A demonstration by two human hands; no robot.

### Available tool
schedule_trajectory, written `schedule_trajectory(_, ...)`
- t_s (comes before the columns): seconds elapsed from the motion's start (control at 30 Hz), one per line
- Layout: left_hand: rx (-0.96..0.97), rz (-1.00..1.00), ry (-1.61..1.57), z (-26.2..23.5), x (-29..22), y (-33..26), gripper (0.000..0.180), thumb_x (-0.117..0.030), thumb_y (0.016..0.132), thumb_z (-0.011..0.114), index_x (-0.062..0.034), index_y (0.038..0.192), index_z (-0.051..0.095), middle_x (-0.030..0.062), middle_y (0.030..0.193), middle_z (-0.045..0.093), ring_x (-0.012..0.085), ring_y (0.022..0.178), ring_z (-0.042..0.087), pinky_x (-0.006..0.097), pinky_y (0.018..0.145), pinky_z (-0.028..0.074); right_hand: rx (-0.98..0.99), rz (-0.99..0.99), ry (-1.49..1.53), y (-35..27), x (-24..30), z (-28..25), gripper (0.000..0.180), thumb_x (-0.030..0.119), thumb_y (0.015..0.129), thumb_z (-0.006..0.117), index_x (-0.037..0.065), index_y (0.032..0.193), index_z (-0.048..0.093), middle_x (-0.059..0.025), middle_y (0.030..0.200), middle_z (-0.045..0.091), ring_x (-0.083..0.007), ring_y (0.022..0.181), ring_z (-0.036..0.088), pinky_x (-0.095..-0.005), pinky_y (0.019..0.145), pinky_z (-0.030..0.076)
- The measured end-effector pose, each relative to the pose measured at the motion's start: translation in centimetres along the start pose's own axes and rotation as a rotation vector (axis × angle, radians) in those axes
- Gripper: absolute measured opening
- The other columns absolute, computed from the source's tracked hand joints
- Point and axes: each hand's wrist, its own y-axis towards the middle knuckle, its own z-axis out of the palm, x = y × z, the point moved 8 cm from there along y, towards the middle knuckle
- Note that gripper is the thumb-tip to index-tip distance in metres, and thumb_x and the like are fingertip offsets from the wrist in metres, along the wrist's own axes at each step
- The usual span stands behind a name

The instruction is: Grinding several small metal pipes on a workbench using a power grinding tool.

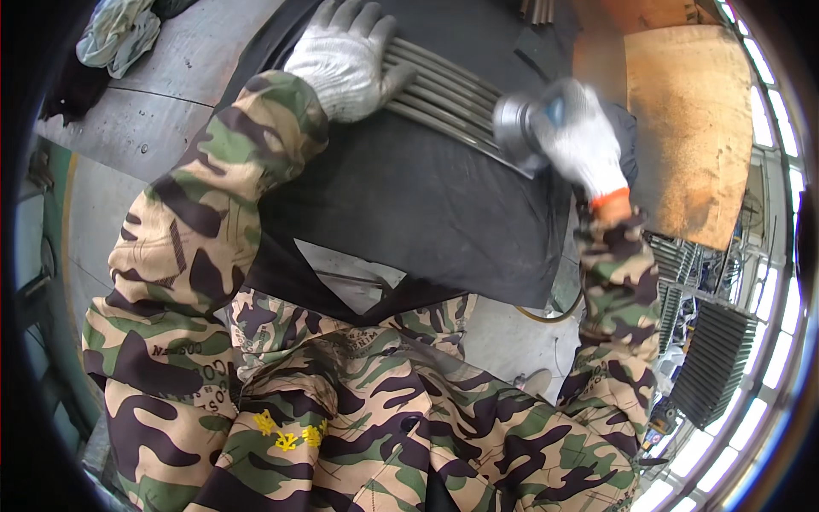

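Note:
A row of several slim grey metal rods [456, 102] lies side by side on a black cloth [409, 200]. My left hand [341, 64], in a white glove with grey fingertips, presses on their left end. Its thumb lies across the rods and its fingers reach over the far side. Over the right end of the row, my right hand [580, 136], gloved with an orange cuff, is closed on a round grey power tool [514, 128] with a blue part, seemingly a sander. Motion smears this hand and tool, and the tool's underside is hidden.
More metal rods [539, 12] lie at the far edge. A worn brown board [691, 128] stands at the right, near a stack of dark ribbed parts [712, 363]. Crumpled pale cloth [118, 34] rests on the grey surface [162, 107] at far left.

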Motion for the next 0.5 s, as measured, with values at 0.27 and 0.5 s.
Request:
schedule_trajectory(0.27,0.046,-0.022,-0.129,0.8,-0.4,0.9,0.078,-0.056,0.102,0.048,0.0047,0.152,0.049,0.0283,0.159,0.046,0.0466,0.153,0.036,0.056,0.129,0.017,-0.02,-0.047,-0.035,-0.7,-0.3,-0.7,0.037,0.036,0.088,0.072,0.012,0.116,0.066,-0.0193,0.111,0.066,-0.0411,0.102,0.069,-0.0478,0.092,0.056)
schedule_trajectory(0.5,0.055,-0.056,-0.103,1.2,1.3,0.0,0.077,-0.054,0.101,0.05,0.0054,0.15,0.05,0.0293,0.158,0.047,0.0465,0.151,0.038,0.056,0.129,0.019,0.02,-0.139,0.014,-0.3,3.3,1.2,0.038,0.039,0.089,0.07,0.011,0.114,0.067,-0.0203,0.115,0.065,-0.0415,0.109,0.067,-0.0487,0.095,0.056)
